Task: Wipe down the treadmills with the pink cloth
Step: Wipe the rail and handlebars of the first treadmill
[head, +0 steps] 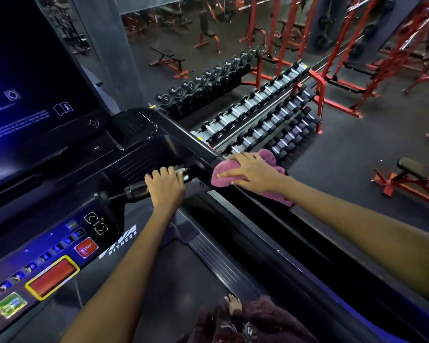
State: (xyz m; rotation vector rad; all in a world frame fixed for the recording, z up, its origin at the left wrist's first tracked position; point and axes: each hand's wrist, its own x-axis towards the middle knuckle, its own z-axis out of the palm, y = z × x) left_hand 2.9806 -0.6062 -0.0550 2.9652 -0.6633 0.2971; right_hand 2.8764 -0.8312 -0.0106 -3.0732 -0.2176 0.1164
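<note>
Cloth [223, 173], pink and bunched, lies draped over the right handrail [270, 214] of the treadmill [174, 149], just behind the point where the rail meets the console housing; one end hangs off the far side of the rail. Right hand [252, 173] lies palm-down on top of the cloth, with the fingers [224, 175] extended and only slightly bent, pressing the fabric against the rail. Left hand [165, 185] grips the short front grip bar [136, 189], its fingers curled over the top of the bar; the thumb is hidden beneath. The two hands are near each other but apart. Screen [35, 78], dark with faint blue text, fills the upper left. Below it the control panel [47, 256] carries a small red STOP button [86, 247], a larger red bar with a yellow border [52, 278] and a green button [10, 305]. Beyond the rail stands a red rack [317, 100] with three tiers of dumbbells [258, 105], touching a mirror that repeats them. A bench [411, 174] with a red frame stands on the dark floor at right. A bare foot [234, 305] rests on the belt [183, 280] at the lower edge.
</note>
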